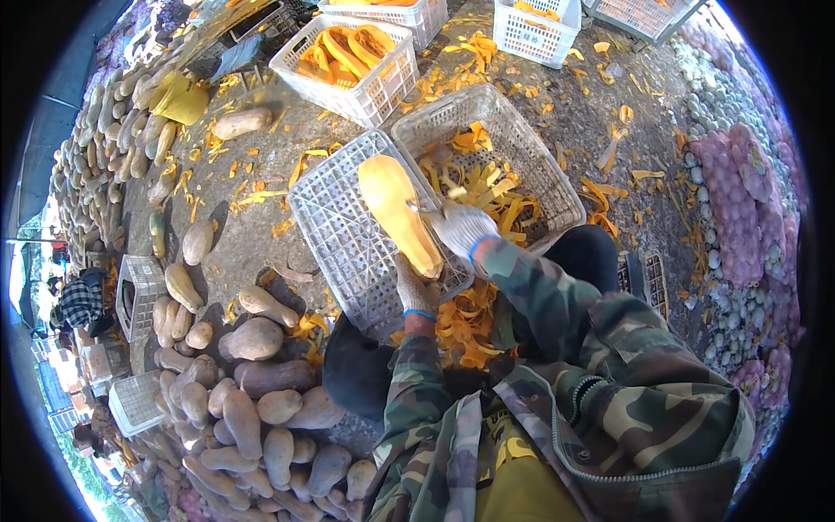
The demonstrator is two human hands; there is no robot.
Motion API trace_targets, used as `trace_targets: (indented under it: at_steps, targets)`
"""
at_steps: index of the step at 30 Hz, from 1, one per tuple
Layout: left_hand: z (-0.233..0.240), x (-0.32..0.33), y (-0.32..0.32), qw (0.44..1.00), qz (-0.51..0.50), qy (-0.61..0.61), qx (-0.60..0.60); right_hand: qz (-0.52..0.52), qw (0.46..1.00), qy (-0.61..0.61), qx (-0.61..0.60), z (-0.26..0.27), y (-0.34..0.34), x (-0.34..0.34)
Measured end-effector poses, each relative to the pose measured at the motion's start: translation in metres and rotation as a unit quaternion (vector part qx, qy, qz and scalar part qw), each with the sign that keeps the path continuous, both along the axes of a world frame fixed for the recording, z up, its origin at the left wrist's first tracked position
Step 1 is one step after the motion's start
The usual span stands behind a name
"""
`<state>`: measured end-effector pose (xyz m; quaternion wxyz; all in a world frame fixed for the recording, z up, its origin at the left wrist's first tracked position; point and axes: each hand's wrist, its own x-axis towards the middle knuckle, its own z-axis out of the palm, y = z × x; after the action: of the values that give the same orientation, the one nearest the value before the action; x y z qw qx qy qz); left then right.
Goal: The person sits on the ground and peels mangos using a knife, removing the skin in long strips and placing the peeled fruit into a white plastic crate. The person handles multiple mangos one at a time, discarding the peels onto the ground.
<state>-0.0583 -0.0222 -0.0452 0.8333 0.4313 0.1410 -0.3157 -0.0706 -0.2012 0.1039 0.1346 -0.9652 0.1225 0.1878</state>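
Observation:
A peeled butternut-type squash (394,212) lies at a slant over an upturned white plastic crate (339,254). My left hand (418,290), in a knitted work glove, grips the squash at its narrow near end. My right hand (464,228), also gloved, is closed around a small hand tool, probably a peeler (417,207), whose metal part meets the right side of the squash. The glove hides most of the tool's handle. Just beyond my right hand, a dirty plastic crate (554,176) holds long strips of peel (496,189). More orange peel (468,326) is heaped between my knees.
Unpeeled squashes (254,339) pile up on the left. A white crate of halved squash (352,98) stands ahead, near a yellow bucket (179,98). Peel scraps litter the concrete floor (254,169). Pink net sacks (730,202) line the right. A person (81,303) is at far left.

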Motion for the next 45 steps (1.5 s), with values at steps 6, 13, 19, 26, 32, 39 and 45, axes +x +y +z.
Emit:
trace_targets:
  at_steps: [6,13,19,26,32,39,45]
  targets:
    - [0.003,-0.004,-0.020,0.999,0.028,-0.025,0.034,-0.118,0.990,-0.006,0.078,-0.030,-0.019,0.090]
    - [0.020,-0.009,-0.012,0.995,-0.011,-0.099,0.016,-0.092,0.981,0.075,0.155,0.012,0.019,-0.062]
    - [0.037,0.003,-0.002,0.973,0.022,0.180,-0.142,-0.034,0.998,-0.028,0.048,-0.044,-0.059,0.052]
    - [0.054,-0.005,-0.009,0.987,0.036,0.155,-0.028,0.038,0.993,-0.040,0.101,-0.090,-0.097,0.198]
    - [0.021,0.001,0.011,0.986,0.096,0.108,-0.080,-0.047,0.990,-0.069,0.110,-0.050,-0.018,0.107]
    - [0.029,-0.007,-0.006,0.994,0.032,0.070,-0.080,-0.076,0.981,0.085,0.158,-0.029,0.046,-0.092]
    - [0.022,-0.006,0.007,0.998,0.051,0.007,-0.045,-0.005,0.995,-0.090,0.048,-0.018,0.008,-0.009]
